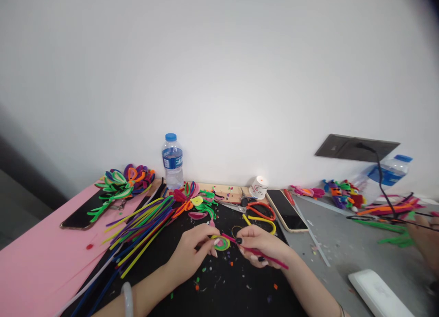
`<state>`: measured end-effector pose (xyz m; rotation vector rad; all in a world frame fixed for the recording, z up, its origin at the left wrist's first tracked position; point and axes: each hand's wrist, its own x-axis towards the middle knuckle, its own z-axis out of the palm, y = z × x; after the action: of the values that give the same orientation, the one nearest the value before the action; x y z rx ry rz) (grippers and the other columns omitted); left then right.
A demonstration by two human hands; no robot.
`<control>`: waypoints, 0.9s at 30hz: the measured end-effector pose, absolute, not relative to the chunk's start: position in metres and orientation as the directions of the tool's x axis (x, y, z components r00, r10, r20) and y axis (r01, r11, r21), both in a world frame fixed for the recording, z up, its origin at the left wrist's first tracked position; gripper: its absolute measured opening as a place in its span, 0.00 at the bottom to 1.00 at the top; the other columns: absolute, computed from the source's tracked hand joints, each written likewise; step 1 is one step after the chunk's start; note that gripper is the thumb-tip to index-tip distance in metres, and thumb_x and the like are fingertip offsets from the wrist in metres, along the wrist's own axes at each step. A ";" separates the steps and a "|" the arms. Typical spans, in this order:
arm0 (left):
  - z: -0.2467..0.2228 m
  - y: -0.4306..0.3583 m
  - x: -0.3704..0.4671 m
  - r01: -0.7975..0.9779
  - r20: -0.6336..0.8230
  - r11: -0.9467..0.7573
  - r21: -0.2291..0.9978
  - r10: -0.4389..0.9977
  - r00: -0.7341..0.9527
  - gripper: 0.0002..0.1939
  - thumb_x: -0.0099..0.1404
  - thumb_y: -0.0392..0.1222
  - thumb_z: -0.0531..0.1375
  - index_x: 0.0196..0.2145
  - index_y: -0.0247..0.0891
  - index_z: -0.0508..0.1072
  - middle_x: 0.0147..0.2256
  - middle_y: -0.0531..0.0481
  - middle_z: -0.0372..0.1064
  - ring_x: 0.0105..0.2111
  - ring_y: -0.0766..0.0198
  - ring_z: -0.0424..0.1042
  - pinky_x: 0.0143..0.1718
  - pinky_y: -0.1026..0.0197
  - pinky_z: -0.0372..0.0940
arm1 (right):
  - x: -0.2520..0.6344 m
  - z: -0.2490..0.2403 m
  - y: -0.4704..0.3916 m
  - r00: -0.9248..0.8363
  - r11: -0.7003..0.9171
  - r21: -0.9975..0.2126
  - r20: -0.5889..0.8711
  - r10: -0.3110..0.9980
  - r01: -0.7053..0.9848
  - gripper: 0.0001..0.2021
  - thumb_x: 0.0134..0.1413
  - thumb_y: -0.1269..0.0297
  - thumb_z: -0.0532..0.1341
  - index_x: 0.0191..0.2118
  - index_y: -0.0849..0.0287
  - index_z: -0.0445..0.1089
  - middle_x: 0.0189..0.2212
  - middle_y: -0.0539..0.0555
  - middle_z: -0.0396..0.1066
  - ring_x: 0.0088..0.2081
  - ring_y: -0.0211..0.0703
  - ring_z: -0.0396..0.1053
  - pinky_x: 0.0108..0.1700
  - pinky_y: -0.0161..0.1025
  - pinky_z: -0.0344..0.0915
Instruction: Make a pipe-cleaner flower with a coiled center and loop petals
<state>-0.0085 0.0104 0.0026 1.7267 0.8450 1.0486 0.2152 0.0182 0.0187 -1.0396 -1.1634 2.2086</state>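
My left hand (197, 245) pinches a flat pipe-cleaner coil (224, 243) with yellow and green rings and a pink centre. Close to its right, my right hand (255, 246) is closed on a magenta pipe cleaner (265, 257). One end of that strip reaches to the coil's edge; the other sticks out past my palm. Whether the strip is joined to the coil, I cannot tell. Just behind the hands lie orange-handled scissors (261, 210) and a bent yellow pipe cleaner (265, 224). A pipe-cleaner flower (187, 200) in red, orange and green rests behind my left hand.
Loose pipe cleaners (144, 230) spread at left, beside a phone (77, 216) under finished flowers (118, 187). A water bottle (172, 161), paper cup (259, 187) and second phone (287, 209) stand or lie near the wall. Another person's hand (423, 237) is at right, near a white case (377, 292).
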 end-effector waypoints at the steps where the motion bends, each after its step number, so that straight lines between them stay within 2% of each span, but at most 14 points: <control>1: 0.003 0.010 -0.008 0.087 0.269 -0.327 0.941 0.878 0.396 0.05 0.62 0.37 0.55 0.33 0.37 0.70 0.27 0.52 0.68 0.22 0.67 0.72 0.26 0.67 0.67 | 0.215 0.019 0.018 -0.612 -0.554 -0.832 -0.422 0.669 -0.033 0.11 0.48 0.61 0.62 0.24 0.62 0.63 0.12 0.43 0.59 0.10 0.25 0.47 0.08 0.24 0.41; 7: 0.001 0.012 -0.006 0.029 0.175 -0.195 0.980 0.928 0.330 0.05 0.60 0.38 0.57 0.34 0.37 0.69 0.22 0.54 0.70 0.19 0.65 0.72 0.24 0.65 0.67 | 0.213 0.022 0.017 -0.617 -0.509 -0.860 -0.387 0.685 -0.026 0.15 0.53 0.56 0.59 0.25 0.63 0.64 0.13 0.45 0.61 0.12 0.27 0.51 0.11 0.25 0.50; 10: 0.002 0.015 -0.005 -0.001 0.121 -0.126 0.992 0.949 0.291 0.06 0.59 0.40 0.58 0.34 0.37 0.69 0.21 0.54 0.70 0.19 0.64 0.72 0.23 0.64 0.67 | 0.212 0.022 0.018 -0.603 -0.476 -0.878 -0.357 0.714 -0.043 0.15 0.50 0.55 0.61 0.26 0.63 0.64 0.16 0.46 0.64 0.14 0.28 0.56 0.14 0.26 0.54; 13: 0.003 0.016 -0.005 -0.032 0.093 -0.088 0.996 0.962 0.256 0.07 0.58 0.41 0.59 0.34 0.36 0.68 0.20 0.54 0.70 0.19 0.63 0.72 0.23 0.64 0.66 | 0.212 0.021 0.020 -0.589 -0.457 -0.888 -0.342 0.732 -0.051 0.14 0.48 0.57 0.63 0.25 0.63 0.63 0.17 0.47 0.64 0.15 0.28 0.57 0.14 0.25 0.51; 17: 0.004 0.017 -0.005 -0.080 0.071 -0.055 0.995 0.974 0.213 0.09 0.57 0.42 0.60 0.35 0.37 0.68 0.26 0.53 0.70 0.19 0.64 0.73 0.22 0.64 0.65 | 0.211 0.020 0.019 -0.556 -0.457 -0.888 -0.355 0.752 -0.052 0.13 0.45 0.59 0.65 0.25 0.63 0.63 0.19 0.48 0.66 0.15 0.27 0.55 0.14 0.25 0.45; 20: 0.003 0.017 -0.004 -0.120 0.053 -0.029 0.992 0.977 0.205 0.10 0.57 0.43 0.60 0.35 0.37 0.67 0.29 0.52 0.69 0.19 0.65 0.73 0.21 0.64 0.65 | 0.209 0.018 0.018 -0.530 -0.434 -0.901 -0.359 0.768 -0.019 0.12 0.45 0.59 0.65 0.26 0.63 0.64 0.18 0.47 0.66 0.14 0.26 0.55 0.13 0.25 0.45; 27: 0.002 0.018 -0.003 -0.176 0.024 0.010 0.984 0.981 0.193 0.12 0.55 0.45 0.61 0.35 0.37 0.66 0.30 0.53 0.68 0.18 0.65 0.72 0.20 0.64 0.65 | 0.208 0.016 0.017 -0.527 -0.339 -0.940 -0.306 0.793 0.035 0.12 0.46 0.59 0.64 0.27 0.64 0.66 0.17 0.48 0.69 0.12 0.26 0.55 0.13 0.25 0.44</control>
<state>-0.0026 0.0176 0.0022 1.1699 0.9348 1.1487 0.2076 0.0166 0.0159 -1.0978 -1.3741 1.9162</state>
